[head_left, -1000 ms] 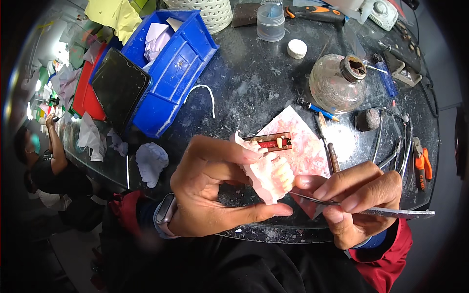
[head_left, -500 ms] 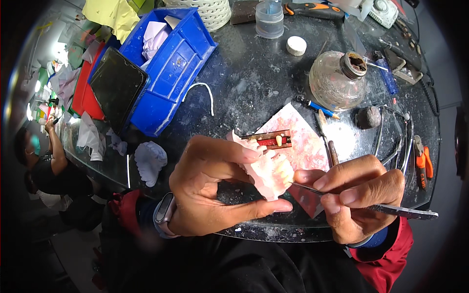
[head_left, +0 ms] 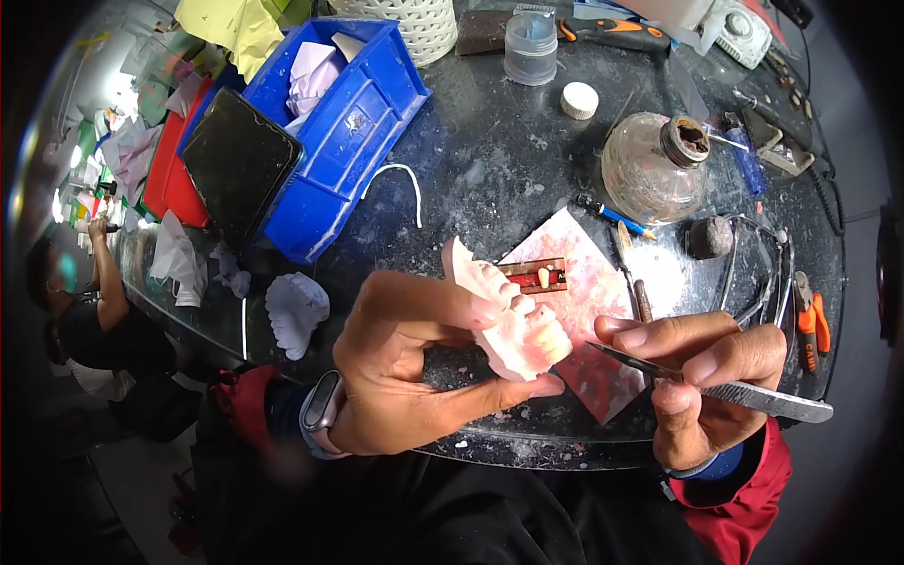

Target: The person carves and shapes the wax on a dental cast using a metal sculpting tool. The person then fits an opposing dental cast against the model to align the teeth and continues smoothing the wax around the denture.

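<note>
My left hand (head_left: 414, 363) is closed around the edges of a pinkish-white dental cast (head_left: 513, 325), thumb below and fingers on top. Teeth and a pink patch show on the cast's right side. In my right hand (head_left: 706, 377) is a slim metal scalpel-like knife (head_left: 763, 397), pinched between thumb and fingers. Its dark pointed tip is just right of the cast and apart from it. Beyond the cast, a small strip holder with red wax and a loose tooth (head_left: 543, 277) lies on a pink-stained paper sheet (head_left: 593, 273).
Left of my hand lies a pale dental cast (head_left: 297, 315). A blue bin (head_left: 348, 141) with a dark tablet-like panel (head_left: 240, 165) stands at far left. To the right are a glass bottle (head_left: 650, 174), a wax knife (head_left: 629, 264), a dark lump (head_left: 710, 237) and orange-handled pliers (head_left: 812, 320). A person (head_left: 104, 311) sits at left.
The knife's tip has drawn back from the teeth to the right. My left hand has tilted the cast slightly, and the view has shifted a little.
</note>
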Tool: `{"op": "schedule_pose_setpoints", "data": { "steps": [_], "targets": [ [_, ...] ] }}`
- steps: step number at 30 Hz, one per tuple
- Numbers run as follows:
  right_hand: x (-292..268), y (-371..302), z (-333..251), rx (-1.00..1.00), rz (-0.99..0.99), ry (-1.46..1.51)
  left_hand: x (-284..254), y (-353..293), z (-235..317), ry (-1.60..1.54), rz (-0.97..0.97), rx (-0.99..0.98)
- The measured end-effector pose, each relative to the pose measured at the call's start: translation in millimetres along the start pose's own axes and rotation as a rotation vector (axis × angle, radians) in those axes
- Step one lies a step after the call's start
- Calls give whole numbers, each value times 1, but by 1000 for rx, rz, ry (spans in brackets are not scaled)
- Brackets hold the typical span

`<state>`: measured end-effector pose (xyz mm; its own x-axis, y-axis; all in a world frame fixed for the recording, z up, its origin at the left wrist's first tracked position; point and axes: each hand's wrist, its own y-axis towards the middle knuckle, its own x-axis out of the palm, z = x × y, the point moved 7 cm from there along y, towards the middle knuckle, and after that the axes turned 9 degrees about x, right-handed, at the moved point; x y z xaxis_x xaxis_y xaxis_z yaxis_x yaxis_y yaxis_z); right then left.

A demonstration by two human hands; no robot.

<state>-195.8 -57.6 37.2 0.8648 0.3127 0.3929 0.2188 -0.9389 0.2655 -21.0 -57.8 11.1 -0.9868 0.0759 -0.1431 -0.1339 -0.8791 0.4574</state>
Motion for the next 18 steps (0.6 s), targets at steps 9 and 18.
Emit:
{"op": "schedule_pose_setpoints", "data": {
  "steps": [9, 18],
  "targets": [
    [9, -1, -8, -137, -51, -309, 1, -1, 1, 2, -54, 64],
    [16, 3, -6, -32, -196, -526, 3, 3, 2, 19, -133, 191]
  ]
}}
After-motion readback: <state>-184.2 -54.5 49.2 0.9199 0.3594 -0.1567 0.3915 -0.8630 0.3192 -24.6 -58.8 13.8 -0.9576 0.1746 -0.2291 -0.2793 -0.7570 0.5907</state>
